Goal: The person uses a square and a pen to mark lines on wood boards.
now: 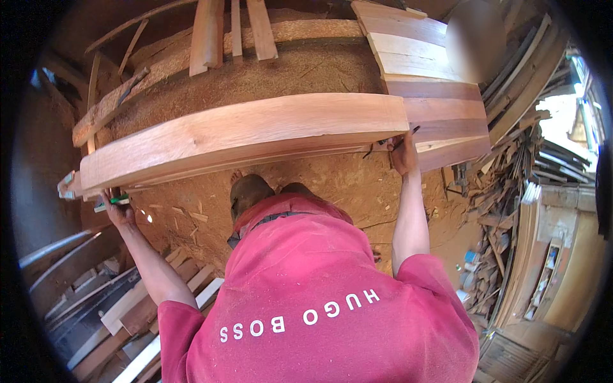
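Observation:
A long, thick pale-brown wooden plank (249,131) stretches across in front of me, a smooth broad face showing. My left hand (119,212) is closed beneath its left end, beside the lower edge. A small green-and-white thing (116,200) shows at those fingers; its kind is too small to make out. Under the plank's right end corner, my right hand (403,155) is closed, with a thin dark pencil-like stick (416,129) poking out past the fingers. The plank partly hides the fingertips of both hands.
Joined boards (440,118) in light and dark strips lie at the right. Narrow wooden boards (207,35) rest at the back over sawdust-covered ground (306,67). Scrap timber (498,239) is heaped on the right, and more planks (137,306) lie at lower left.

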The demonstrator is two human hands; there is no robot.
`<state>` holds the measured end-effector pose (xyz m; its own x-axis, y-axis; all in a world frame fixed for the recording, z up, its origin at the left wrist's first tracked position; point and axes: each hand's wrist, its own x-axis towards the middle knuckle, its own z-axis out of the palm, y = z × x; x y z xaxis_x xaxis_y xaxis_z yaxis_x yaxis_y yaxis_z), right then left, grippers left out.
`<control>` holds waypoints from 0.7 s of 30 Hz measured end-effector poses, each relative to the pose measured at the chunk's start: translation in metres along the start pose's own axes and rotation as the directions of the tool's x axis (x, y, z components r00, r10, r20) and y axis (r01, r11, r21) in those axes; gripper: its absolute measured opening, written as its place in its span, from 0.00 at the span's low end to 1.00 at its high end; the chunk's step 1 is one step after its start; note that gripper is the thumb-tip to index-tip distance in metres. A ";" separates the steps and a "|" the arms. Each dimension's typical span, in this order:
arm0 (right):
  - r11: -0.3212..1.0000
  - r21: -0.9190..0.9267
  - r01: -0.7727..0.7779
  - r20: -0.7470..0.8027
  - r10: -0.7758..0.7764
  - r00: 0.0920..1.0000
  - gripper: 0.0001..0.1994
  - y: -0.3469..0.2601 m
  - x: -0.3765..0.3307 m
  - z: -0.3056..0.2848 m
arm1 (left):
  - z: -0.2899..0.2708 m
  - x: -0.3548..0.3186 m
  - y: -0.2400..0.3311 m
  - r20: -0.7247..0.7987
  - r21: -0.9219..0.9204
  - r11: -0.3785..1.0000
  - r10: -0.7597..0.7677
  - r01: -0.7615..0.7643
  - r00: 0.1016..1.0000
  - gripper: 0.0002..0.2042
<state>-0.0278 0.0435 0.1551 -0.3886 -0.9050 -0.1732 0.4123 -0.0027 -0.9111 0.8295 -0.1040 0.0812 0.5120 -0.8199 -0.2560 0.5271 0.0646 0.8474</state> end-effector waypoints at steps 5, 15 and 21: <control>0.693 -0.718 0.072 0.042 -0.060 0.997 0.11 0.010 -0.038 0.043 | -0.022 0.032 0.024 -0.002 0.118 0.991 -0.060 0.060 0.998 0.21; 0.298 -0.906 0.300 0.135 -0.469 0.873 0.14 0.012 -0.046 0.084 | -0.036 0.037 0.043 0.057 0.292 0.953 -0.102 0.081 0.993 0.22; 0.186 -0.947 0.261 0.124 -0.536 0.835 0.13 0.027 -0.046 0.067 | -0.005 0.019 0.023 0.060 0.360 0.932 -0.073 0.047 0.996 0.21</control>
<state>0.0562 0.0571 0.1638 -0.4430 -0.8069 0.3907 -0.8053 0.1666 -0.5690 0.8547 -0.1150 0.0940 0.4303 -0.8553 -0.2887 0.2712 -0.1825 0.9451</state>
